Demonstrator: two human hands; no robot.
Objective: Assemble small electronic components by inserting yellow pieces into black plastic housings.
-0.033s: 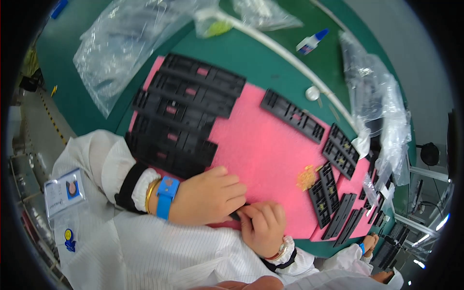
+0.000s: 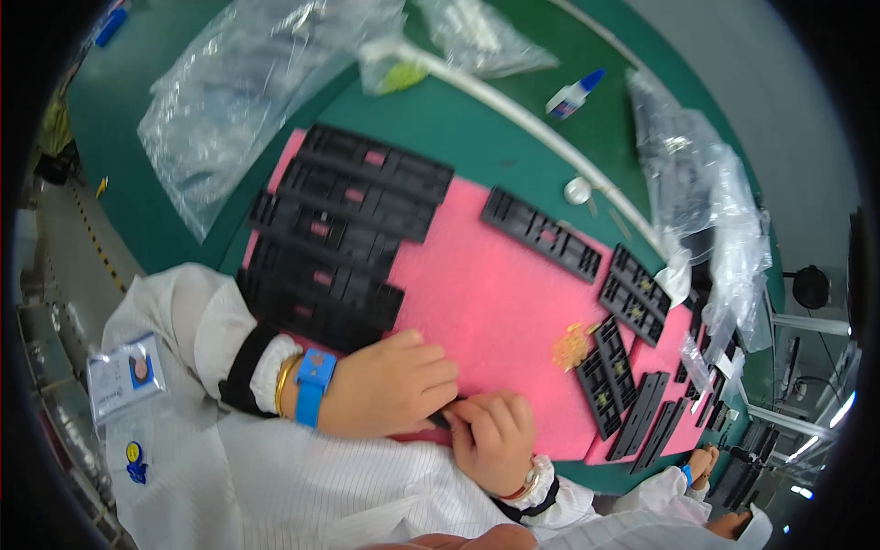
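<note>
Close to my body, at the near edge of a pink foam mat (image 2: 477, 302), both hands meet on a dark part (image 2: 440, 419). My left hand (image 2: 392, 383) is curled round it, and the right thumb and fingers of my right hand (image 2: 495, 442) pinch its end. Most of this part is hidden by the fingers, so its full shape cannot be told. Just beyond my left hand, several long black plastic frames (image 2: 357, 197) lie in an overlapping row on the mat's left side. A small heap of gold-coloured pieces (image 2: 570, 346) sits to the right of my hands.
More black frames (image 2: 541, 234) and narrow black strips (image 2: 639, 415) lie on the mat's right side. Clear plastic bags (image 2: 247, 101), a blue-capped bottle (image 2: 575, 95) and a small white round piece (image 2: 577, 191) are on the green table. At lower right, another person's hands (image 2: 704, 461) show.
The mat and the things on the table sit slightly lower and further left in the picture, as the view has shifted. Both hands keep their hold on the dark part.
</note>
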